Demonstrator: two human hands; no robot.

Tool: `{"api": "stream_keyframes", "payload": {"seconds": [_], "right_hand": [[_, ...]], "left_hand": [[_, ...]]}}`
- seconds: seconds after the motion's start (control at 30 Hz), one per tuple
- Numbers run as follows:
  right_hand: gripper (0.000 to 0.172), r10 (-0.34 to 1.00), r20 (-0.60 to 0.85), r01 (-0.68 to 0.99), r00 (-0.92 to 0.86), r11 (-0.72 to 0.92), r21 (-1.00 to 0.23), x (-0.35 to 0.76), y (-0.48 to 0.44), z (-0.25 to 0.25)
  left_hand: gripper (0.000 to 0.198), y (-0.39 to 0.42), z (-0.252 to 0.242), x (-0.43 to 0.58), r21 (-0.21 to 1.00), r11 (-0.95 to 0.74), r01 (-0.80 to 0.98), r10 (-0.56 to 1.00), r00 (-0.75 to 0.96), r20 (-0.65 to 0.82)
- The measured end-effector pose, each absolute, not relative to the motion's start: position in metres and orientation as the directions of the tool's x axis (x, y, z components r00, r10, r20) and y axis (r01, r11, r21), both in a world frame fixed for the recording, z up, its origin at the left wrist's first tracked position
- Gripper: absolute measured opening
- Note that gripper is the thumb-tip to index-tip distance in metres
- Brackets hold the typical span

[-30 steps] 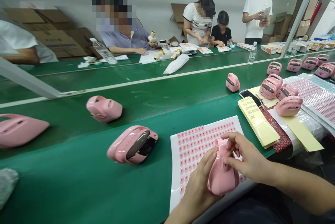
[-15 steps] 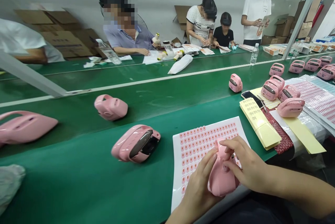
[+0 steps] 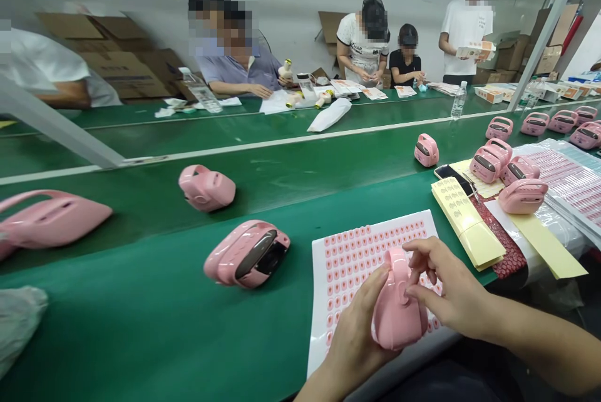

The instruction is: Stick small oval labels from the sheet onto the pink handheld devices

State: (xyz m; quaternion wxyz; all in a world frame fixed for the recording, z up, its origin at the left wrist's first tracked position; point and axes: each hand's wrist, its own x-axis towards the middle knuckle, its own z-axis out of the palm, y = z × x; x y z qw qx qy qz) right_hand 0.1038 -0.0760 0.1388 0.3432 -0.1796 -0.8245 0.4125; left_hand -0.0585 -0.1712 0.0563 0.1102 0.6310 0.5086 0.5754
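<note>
My left hand (image 3: 359, 327) is wrapped around the side of a small pink device with a carrying handle (image 3: 399, 320), holding it tilted above a sticker sheet. My right hand (image 3: 448, 286) is at its other side, thumb tip by the round joint where the handle meets the body. Its index finger is raised near the handle's top and the other fingers curl toward the thumb; anything pinched there is too small to make out. Under both hands lies the white sheet (image 3: 323, 295) with rows of small pink-and-red stickers, partly covered.
Similar pink devices stand left (image 3: 248, 255) and at the far right (image 3: 523, 195). Folded yellow label sheets (image 3: 464, 220), a phone (image 3: 453, 178) and stacked sticker sheets (image 3: 563, 176) lie to the right. Across the green table, co-workers sit and stand; a bottle (image 3: 459, 101) is near the divider.
My right hand has drawn slightly right and up from the handle joint, uncovering more of the device. The left hand keeps its hold. Across the table, the standing person now holds a box.
</note>
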Motion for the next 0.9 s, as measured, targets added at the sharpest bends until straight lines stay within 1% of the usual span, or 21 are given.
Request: {"api": "stream_keyframes", "payload": {"seconds": [0.13, 0.27, 0.4, 0.53, 0.67, 0.83, 0.9], "right_hand": [[0.049, 0.581, 0.300, 0.057, -0.757, 0.516, -0.854, 0.100, -0.073, 0.140], [0.050, 0.566, 0.273, 0.075, -0.778, 0.515, -0.854, 0.098, -0.072, 0.140], [0.051, 0.549, 0.274, 0.056, -0.790, 0.509, -0.859, 0.097, -0.072, 0.142], [0.050, 0.537, 0.306, 0.038, -0.786, 0.537, -0.843, 0.096, -0.073, 0.140], [0.047, 0.528, 0.382, 0.021, -0.759, 0.606, -0.795, 0.096, -0.073, 0.135], [0.044, 0.492, 0.463, -0.001, -0.737, 0.684, -0.730, 0.096, -0.072, 0.129], [0.042, 0.470, 0.501, 0.004, -0.727, 0.733, -0.680, 0.097, -0.073, 0.128]], "left_hand": [[0.098, -0.171, 0.059, -0.059, 0.643, -0.466, 0.607, 0.751, -0.113, 0.651], [0.096, -0.172, 0.061, -0.058, 0.581, -0.473, 0.662, 0.739, -0.061, 0.670], [0.097, -0.175, 0.064, -0.058, 0.540, -0.420, 0.730, 0.779, -0.015, 0.627], [0.102, -0.176, 0.066, -0.058, 0.473, -0.418, 0.775, 0.789, 0.052, 0.613], [0.103, -0.176, 0.066, -0.059, 0.432, -0.436, 0.790, 0.789, 0.104, 0.606], [0.108, -0.175, 0.065, -0.058, 0.450, -0.413, 0.792, 0.787, 0.061, 0.614], [0.109, -0.175, 0.065, -0.058, 0.448, -0.407, 0.796, 0.791, 0.062, 0.608]]}}
